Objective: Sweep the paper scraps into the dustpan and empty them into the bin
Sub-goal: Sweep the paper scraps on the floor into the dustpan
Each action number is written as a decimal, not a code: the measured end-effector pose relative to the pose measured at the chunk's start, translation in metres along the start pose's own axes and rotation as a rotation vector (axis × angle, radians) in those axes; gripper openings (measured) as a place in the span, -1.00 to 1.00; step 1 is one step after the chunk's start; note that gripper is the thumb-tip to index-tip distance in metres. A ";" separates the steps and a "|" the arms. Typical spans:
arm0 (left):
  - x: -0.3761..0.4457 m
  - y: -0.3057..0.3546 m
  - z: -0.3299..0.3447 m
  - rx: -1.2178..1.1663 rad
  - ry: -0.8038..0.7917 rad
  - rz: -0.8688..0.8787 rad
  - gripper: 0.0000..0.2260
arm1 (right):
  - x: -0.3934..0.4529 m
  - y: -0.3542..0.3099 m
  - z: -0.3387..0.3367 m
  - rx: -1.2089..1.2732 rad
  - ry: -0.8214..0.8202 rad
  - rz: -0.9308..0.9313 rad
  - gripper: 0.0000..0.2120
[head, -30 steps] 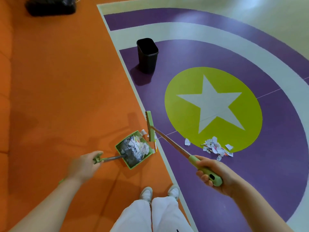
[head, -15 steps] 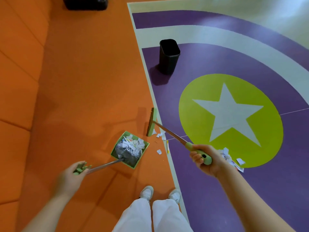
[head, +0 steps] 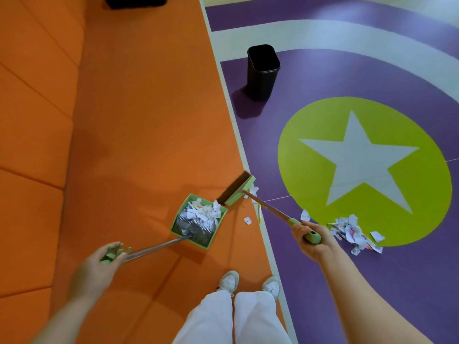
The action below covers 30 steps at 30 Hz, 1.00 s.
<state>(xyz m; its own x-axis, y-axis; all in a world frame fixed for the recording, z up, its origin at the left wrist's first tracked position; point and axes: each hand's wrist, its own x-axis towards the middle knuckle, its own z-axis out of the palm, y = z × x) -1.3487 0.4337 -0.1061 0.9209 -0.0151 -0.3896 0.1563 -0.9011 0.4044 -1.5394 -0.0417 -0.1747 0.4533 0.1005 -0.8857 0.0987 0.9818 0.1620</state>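
Note:
A green dustpan sits on the orange floor, holding a heap of white paper scraps. My left hand grips the green end of its long metal handle. My right hand holds the green grip of a broom, whose head rests at the pan's far right corner, bristles tilted up. A few loose scraps lie near the floor's border line. A bigger pile of scraps lies on the green circle's edge, right of my right hand. The black bin stands upright on the purple floor.
My two white shoes and white trousers are at the bottom centre. Orange padded blocks line the left side. A dark object sits at the top edge on the orange floor.
The broom head has swept left from the border line up to the dustpan's corner. The view has shifted, so the bin and star sit further right.

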 end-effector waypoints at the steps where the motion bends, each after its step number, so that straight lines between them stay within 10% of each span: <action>1: 0.001 0.003 0.001 -0.010 0.008 -0.006 -0.76 | -0.004 -0.004 -0.011 0.017 0.006 0.002 -0.88; 17: 0.019 0.130 0.055 -0.229 0.040 0.107 -0.71 | -0.135 -0.084 -0.111 0.049 0.153 -0.208 -0.50; 24: -0.001 0.186 0.086 -0.382 0.046 0.116 -0.74 | -0.180 -0.092 -0.116 -0.155 0.185 -0.213 -0.93; 30: -0.003 0.215 0.106 -0.367 0.051 0.139 -0.78 | -0.188 -0.093 -0.124 -0.223 0.057 -0.040 -0.41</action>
<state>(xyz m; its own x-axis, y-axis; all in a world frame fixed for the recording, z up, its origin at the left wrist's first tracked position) -1.3556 0.1938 -0.1059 0.9573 -0.0965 -0.2726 0.1377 -0.6767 0.7232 -1.7433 -0.1323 -0.0773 0.4020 0.0633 -0.9135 -0.0854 0.9959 0.0314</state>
